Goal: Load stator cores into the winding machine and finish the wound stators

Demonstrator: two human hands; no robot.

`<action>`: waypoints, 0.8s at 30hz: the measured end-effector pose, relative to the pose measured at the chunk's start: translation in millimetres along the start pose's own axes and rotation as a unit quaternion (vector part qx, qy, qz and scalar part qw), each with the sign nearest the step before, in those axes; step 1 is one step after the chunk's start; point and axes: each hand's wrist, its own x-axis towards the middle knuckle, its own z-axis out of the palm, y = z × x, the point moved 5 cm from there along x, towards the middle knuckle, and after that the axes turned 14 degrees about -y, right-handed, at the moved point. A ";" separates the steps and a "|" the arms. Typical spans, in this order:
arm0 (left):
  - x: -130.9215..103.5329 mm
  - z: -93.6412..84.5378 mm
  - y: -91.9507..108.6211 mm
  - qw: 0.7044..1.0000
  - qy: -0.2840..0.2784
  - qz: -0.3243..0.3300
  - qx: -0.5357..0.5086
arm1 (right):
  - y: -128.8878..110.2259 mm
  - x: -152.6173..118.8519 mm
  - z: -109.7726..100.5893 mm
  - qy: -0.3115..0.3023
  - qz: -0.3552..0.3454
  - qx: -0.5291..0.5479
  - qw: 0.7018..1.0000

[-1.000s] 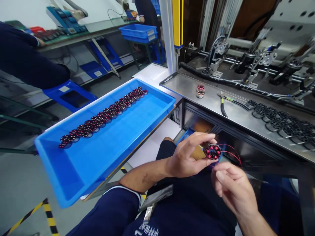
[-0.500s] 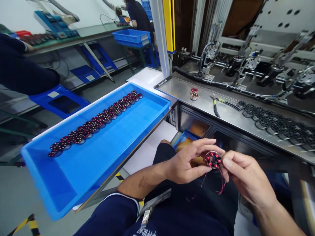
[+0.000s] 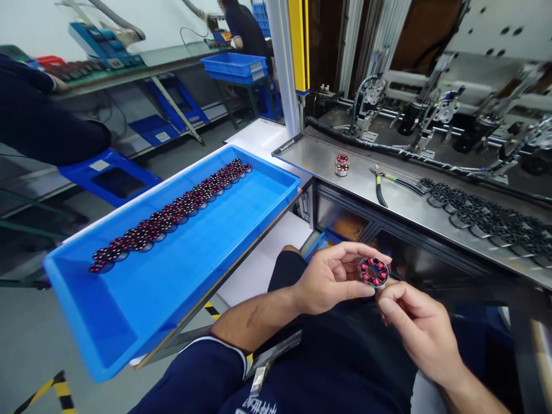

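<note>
In the head view, my left hand (image 3: 330, 280) grips a round motor stator (image 3: 374, 272) by its rim, thumb below and fingers above. The stator is wound with red wire coils around an open centre, and its face is turned up toward me. Just below its right side, my right hand (image 3: 416, 328) is closed in a pinch. Whatever lies between those fingertips is hidden, and no hanging wires show. Two more wound stators (image 3: 342, 165) are stacked on the metal bench ledge beyond my hands.
A blue tray (image 3: 172, 322) at left holds a long row of wound stators (image 3: 172, 214). Cutting pliers (image 3: 380, 187) and many black cores (image 3: 478, 210) lie on the metal ledge (image 3: 319, 155), before a machine (image 3: 444, 109). Two people sit or stand behind, near blue crates (image 3: 235, 66).
The stator has been tilted up and raised slightly in my left hand. My right hand has moved down and left to beneath it, and the dangling red wires no longer show.
</note>
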 end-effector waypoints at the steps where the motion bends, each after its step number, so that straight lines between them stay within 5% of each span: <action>1: 0.4 0.5 -1.2 1.000 0.007 -0.012 -0.002 | 0.6 0.5 0.8 0.016 -0.002 -0.013 1.000; 4: 0.9 0.7 -3.7 0.999 0.023 -0.018 0.027 | 5.1 1.5 2.9 0.051 -0.005 -0.025 0.998; 7: -1.7 -1.0 4.4 0.983 0.047 0.045 0.174 | 9.6 1.0 3.2 0.065 -0.014 -0.027 0.997; 12: -9.7 10.6 26.0 0.849 0.048 0.164 0.500 | 1.8 -1.7 -2.5 0.135 -0.113 -0.022 0.984; 15: -10.4 15.5 29.0 0.829 0.034 0.188 0.526 | -0.6 2.3 2.2 0.136 -0.116 0.011 0.984; 17: -9.6 14.9 27.9 0.847 0.037 0.185 0.496 | 0.7 4.9 6.7 0.144 -0.095 0.036 0.984; 21: -5.5 2.0 13.4 0.954 0.060 0.081 0.283 | 5.5 5.3 13.6 0.197 -0.078 0.075 0.975; 24: -4.1 -2.0 5.4 0.979 0.050 0.040 0.193 | 10.7 5.1 17.9 0.196 -0.071 0.092 0.974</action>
